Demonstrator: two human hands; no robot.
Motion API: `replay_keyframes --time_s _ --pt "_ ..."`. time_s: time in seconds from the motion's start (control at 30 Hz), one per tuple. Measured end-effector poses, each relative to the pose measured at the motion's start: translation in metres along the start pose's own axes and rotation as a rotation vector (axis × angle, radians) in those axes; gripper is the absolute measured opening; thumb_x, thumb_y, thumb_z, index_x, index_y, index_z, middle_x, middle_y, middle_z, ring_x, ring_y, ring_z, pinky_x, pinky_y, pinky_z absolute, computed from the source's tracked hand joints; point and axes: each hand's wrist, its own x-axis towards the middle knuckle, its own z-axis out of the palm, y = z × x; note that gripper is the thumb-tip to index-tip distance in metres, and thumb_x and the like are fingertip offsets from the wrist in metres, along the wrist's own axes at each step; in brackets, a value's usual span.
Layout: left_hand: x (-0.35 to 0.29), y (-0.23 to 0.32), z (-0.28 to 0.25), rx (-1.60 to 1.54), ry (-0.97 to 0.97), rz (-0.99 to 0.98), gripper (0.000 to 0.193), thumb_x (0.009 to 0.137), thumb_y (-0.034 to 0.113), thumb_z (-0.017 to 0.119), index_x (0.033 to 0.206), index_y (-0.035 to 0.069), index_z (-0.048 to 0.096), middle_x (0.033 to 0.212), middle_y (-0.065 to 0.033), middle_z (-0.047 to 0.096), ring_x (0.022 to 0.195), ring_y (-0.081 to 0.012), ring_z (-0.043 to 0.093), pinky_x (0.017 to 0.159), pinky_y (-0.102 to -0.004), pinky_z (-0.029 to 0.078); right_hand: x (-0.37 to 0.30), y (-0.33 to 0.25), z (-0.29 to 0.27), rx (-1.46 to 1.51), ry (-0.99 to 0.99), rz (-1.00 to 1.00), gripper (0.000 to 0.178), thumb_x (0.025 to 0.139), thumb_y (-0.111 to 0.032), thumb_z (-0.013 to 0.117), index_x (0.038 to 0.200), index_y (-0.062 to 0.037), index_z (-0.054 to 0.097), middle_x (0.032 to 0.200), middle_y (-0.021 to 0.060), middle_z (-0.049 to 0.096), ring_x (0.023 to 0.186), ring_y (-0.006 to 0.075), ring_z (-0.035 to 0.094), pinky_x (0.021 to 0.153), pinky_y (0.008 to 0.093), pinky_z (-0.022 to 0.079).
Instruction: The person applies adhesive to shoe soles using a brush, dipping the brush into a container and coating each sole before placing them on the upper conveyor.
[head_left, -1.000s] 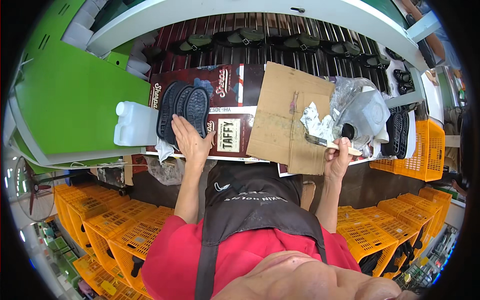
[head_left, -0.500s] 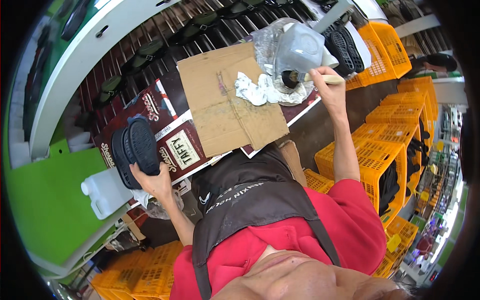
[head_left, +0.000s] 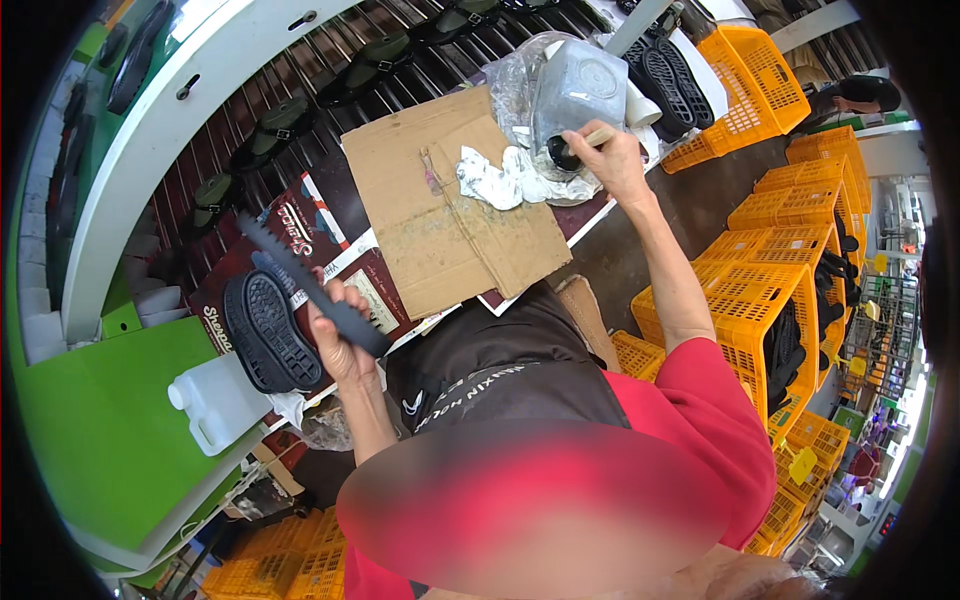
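Observation:
My left hand (head_left: 345,335) grips a black shoe sole (head_left: 305,280), tilted up on its edge. Beside it, a small stack of black soles (head_left: 270,335) lies with the tread facing up. At the right, my right hand (head_left: 618,165) is closed around the pale handle of a brush (head_left: 598,136). The brush's head is at the dark mouth of a cut translucent plastic jug (head_left: 580,92) lying tilted; its bristles are mostly hidden. A crumpled white cloth (head_left: 490,180) lies against the jug's mouth, partly on a flat cardboard sheet (head_left: 410,185).
A white plastic jug (head_left: 215,400) stands at the green table's (head_left: 90,430) edge. Sandals (head_left: 270,130) rest on a roller rack beyond the cardboard. More black soles (head_left: 672,85) lie behind the cut jug. Orange crates (head_left: 745,320) are stacked at the right.
My left hand has lifted one sole off the stack and turned it on edge. My right hand has moved left, bringing the brush to the jug's mouth with its handle more upright.

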Motion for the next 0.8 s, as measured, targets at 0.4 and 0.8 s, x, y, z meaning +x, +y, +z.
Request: replay_keyframes --time_s 0.4,0.8 --pt "0.03 -0.062 0.046 -0.092 -0.077 -0.38 0.05 0.091 0.031 0.053 0.13 0.003 0.04 0.111 -0.0193 0.059 0.091 -0.0302 0.062 0.074 -0.0381 0.056 -0.055 0.014 -0.001 0.634 0.285 0.33 0.015 0.084 -0.014 0.067 0.086 0.0 0.062 0.068 0.0026 0.061 0.054 0.0058 0.054 0.049 0.0185 0.043" --pt "0.037 -0.113 0.08 -0.107 -0.224 -0.607 0.059 0.097 0.041 0.021 0.13 -0.004 0.04 0.115 -0.0281 0.055 0.1 -0.033 0.059 0.085 -0.0392 0.051 -0.081 0.018 0.011 0.721 0.369 0.31 0.011 0.086 -0.009 0.064 0.089 0.0014 0.062 0.072 0.0037 0.063 0.06 0.0068 0.058 0.055 0.0191 0.048"
